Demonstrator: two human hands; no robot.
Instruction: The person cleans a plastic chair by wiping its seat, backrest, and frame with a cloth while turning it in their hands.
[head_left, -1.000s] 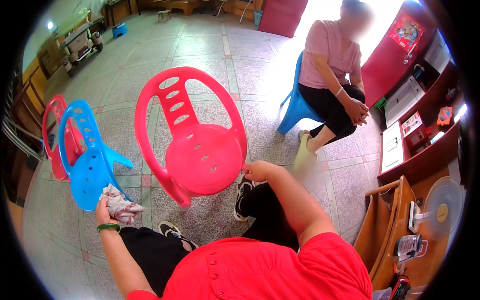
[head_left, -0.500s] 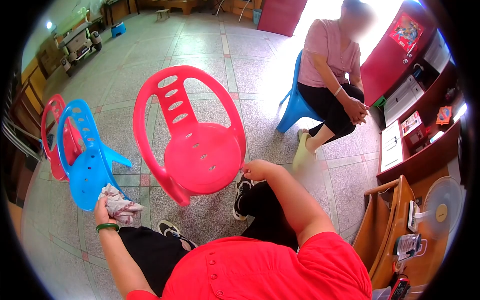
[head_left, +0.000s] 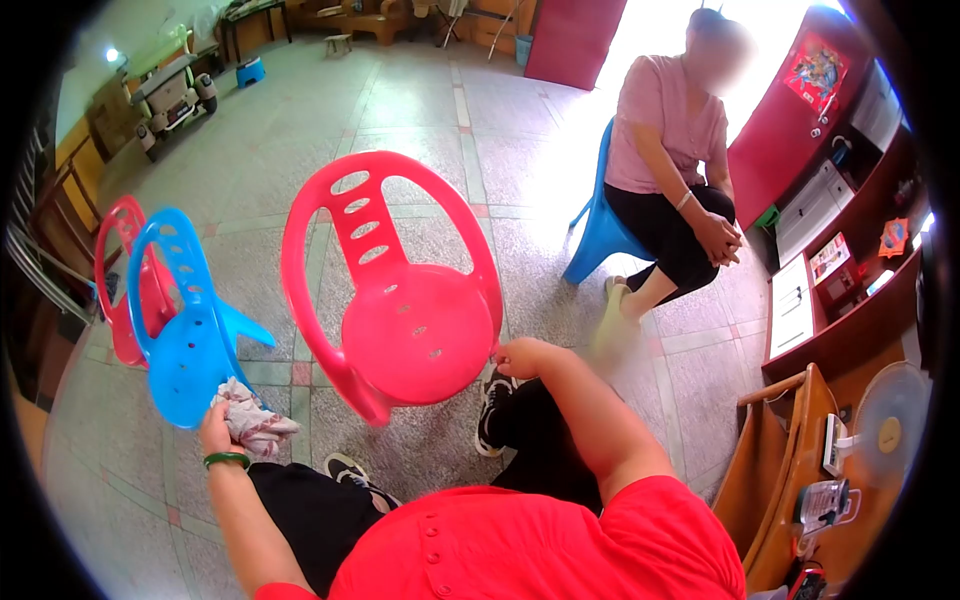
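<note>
A red plastic armchair [head_left: 420,335] with oval slots in its back and seat stands in front of me. My right hand [head_left: 522,358] is closed at the right edge of this chair, its fingertips against the plastic and partly hidden. A crumpled pale cloth with reddish marks [head_left: 258,420] is bunched in my left hand [head_left: 214,430], just at the front edge of a blue plastic chair [head_left: 185,365]. Whether the cloth touches the blue seat I cannot tell. A green bangle [head_left: 227,459] circles my left wrist.
Behind the blue chair is another red chair [head_left: 120,330]. At right, a person [head_left: 665,130] sits on a blue chair [head_left: 600,235], hands together. A fan [head_left: 888,435] and a glass jug [head_left: 822,503] stand on wooden furniture at lower right. A scooter [head_left: 178,100] is far left.
The whole scene has shifted slightly down and to the right as my head moved. Both hands, the cloth and the chairs keep nearly the same places relative to one another.
</note>
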